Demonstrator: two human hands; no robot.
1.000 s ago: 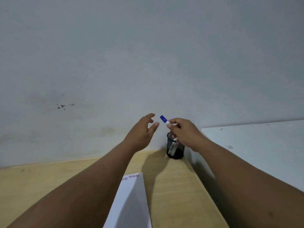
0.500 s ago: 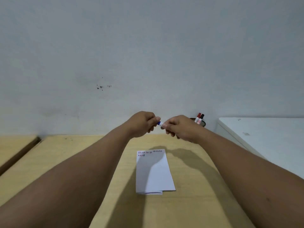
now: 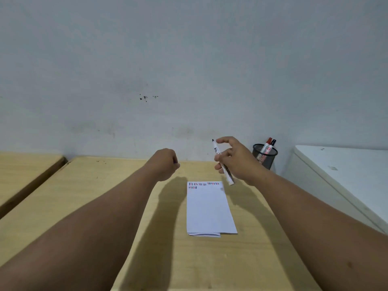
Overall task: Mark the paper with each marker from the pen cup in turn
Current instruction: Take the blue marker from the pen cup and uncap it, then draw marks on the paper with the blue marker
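My right hand point(image 3: 237, 160) holds an uncapped white marker point(image 3: 216, 152), its dark tip pointing up and its tail hanging over the paper's top right corner. My left hand point(image 3: 165, 164) is closed in a fist left of it; a cap may be inside, mostly hidden. The folded white paper point(image 3: 209, 208) lies on the wooden table point(image 3: 84, 196) below both hands, with rows of short blue, red and black strokes along its top edge. A black mesh pen cup point(image 3: 265, 156) stands at the back right by the wall, holding a red-capped and a black-capped marker.
A white cabinet top point(image 3: 346, 164) stands to the right of the table, beside the cup. A second wooden table point(image 3: 21, 171) sits at the left, across a dark gap. A pale wall runs behind the tables.
The hands have pulled apart: the blue cap is off the marker, the left hand moved left as a fist, and the right hand lifted the bare marker. The view shifted down and left.
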